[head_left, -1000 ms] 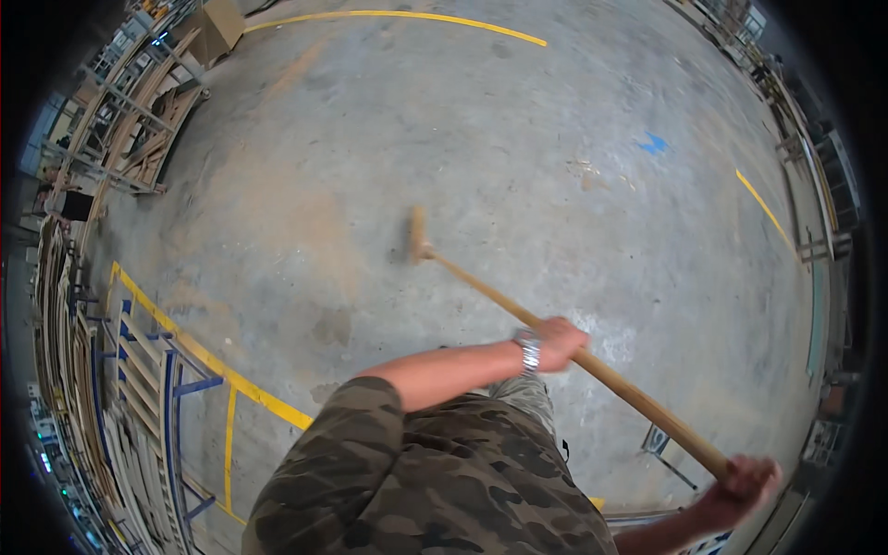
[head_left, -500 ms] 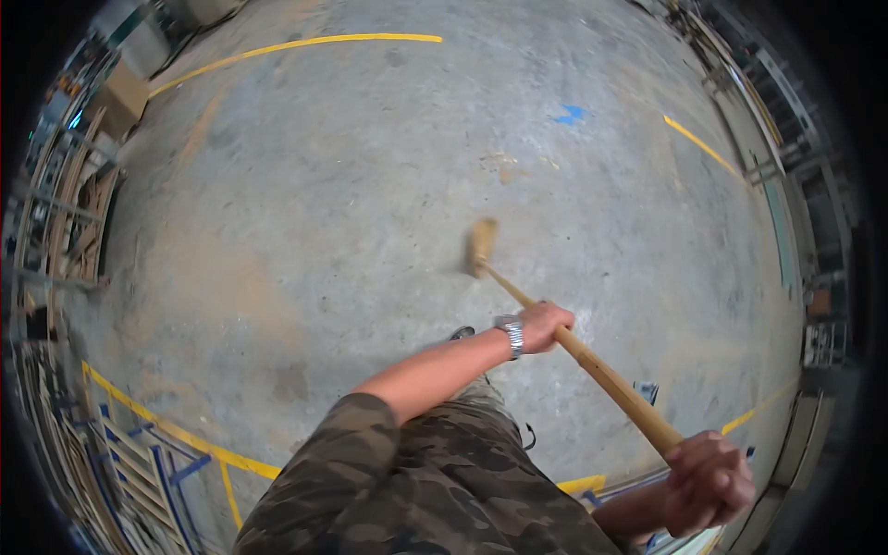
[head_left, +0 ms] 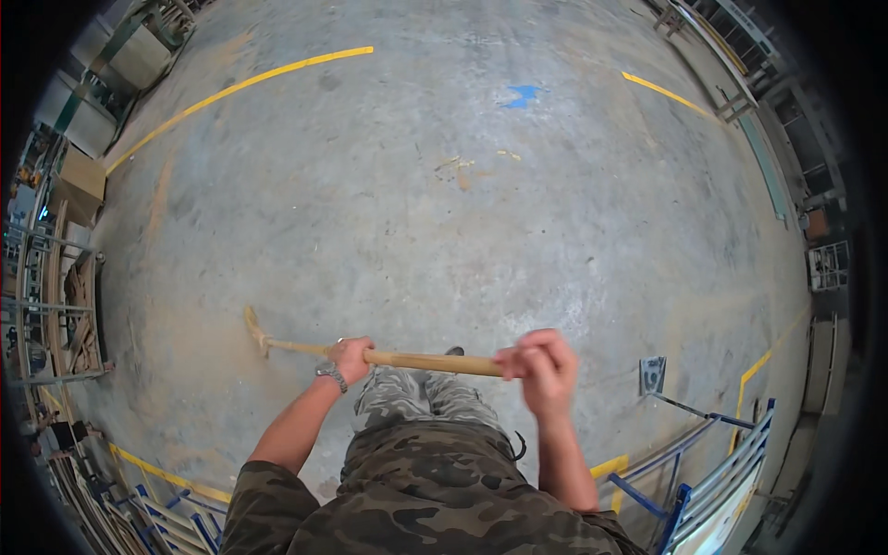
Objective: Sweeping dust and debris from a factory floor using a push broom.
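A broom (head_left: pixel 435 362) with a thick tan pole lies almost level across the front of my body, its small straw-coloured head (head_left: pixel 255 329) down at the floor on the left. My left hand (head_left: pixel 351 357), with a metal watch at the wrist, is closed around the thinner middle stretch of the pole. At the pole's right end, my right hand (head_left: pixel 544 365) has its fingers curled at the tip; motion blurs them slightly. On the floor to the right is a grey dustpan (head_left: pixel 653 375) with a long dark handle, apart from both hands.
Yellow tape lines (head_left: pixel 250 85) mark the grey concrete floor (head_left: pixel 398 231). A blue patch (head_left: pixel 524 96) lies far ahead. Blue metal frames (head_left: pixel 680 504) stand close at the lower right. Along the left are a cardboard box (head_left: pixel 78 185) and a rack of wood pieces (head_left: pixel 81 319).
The broom head has swung left and nearer across the floor. My left hand has moved left with the pole, while my right hand has come up and inward. The view has shifted too.
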Demonstrator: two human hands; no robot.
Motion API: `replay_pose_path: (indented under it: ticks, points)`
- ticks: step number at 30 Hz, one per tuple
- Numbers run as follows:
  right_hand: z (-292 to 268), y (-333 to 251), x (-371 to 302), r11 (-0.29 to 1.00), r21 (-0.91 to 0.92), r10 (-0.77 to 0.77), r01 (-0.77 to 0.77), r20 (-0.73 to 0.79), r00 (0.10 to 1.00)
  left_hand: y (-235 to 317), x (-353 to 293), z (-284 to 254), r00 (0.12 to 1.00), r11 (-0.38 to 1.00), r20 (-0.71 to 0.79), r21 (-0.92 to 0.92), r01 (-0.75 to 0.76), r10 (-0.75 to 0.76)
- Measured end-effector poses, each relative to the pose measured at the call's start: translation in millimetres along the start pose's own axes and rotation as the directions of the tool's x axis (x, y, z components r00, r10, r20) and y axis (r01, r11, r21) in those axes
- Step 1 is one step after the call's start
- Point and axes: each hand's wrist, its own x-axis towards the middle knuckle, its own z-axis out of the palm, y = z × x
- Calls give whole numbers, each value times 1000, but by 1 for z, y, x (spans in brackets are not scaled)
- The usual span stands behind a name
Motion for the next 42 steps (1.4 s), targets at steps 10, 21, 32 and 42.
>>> replay_pose_path:
  ticks: [10,21,32,42]
  points:
    - [-20,-300,-54,481,-611,-784,629,21,620,270,63,-81,629,636,204,-484,-601,750]
    - [166,-173,54,325,-674,-645,664,356,677,226,209,-24,643,426,-259,-566,-706,720]
    - [173,-99,116,848,-150,-478,509,199,855,13,153,-140,933,875,-191,-332,-353,304]
    - [-21,-154,155,887,-101,-461,450,-189,867,147,206,-120,939,947,135,-112,-302,316]
